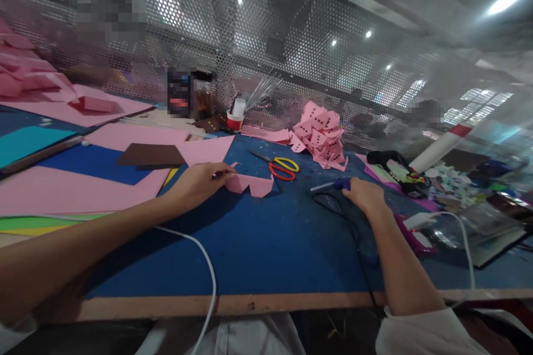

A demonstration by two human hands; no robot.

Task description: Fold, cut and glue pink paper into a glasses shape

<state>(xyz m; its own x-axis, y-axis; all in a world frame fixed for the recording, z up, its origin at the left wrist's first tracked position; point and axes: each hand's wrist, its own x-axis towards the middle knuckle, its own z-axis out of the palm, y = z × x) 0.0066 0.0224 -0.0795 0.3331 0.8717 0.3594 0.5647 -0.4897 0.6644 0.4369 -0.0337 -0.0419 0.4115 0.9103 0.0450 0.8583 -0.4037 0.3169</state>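
My left hand [204, 182] pinches the left end of a folded pink paper piece [254, 184] with a notched lower edge. The piece is held just over the blue tabletop [266, 249]. On the right, my right hand [366, 195] is closed around a dark blue hot glue gun [342, 183]. A whitish glue stick [321, 187] sticks out at its left, and a black cord [353, 228] runs from near it to the table edge. Between my hands, farther back, lie scissors [283, 170] with one red and one yellow handle.
A heap of pink folded pieces with dark dots [318, 133] stands behind the scissors. Coloured sheets [104, 163] cover the left side. A red and white cup [235, 120] stands near the perforated metal screen [258, 39]. A white cable [210, 272] crosses the front edge.
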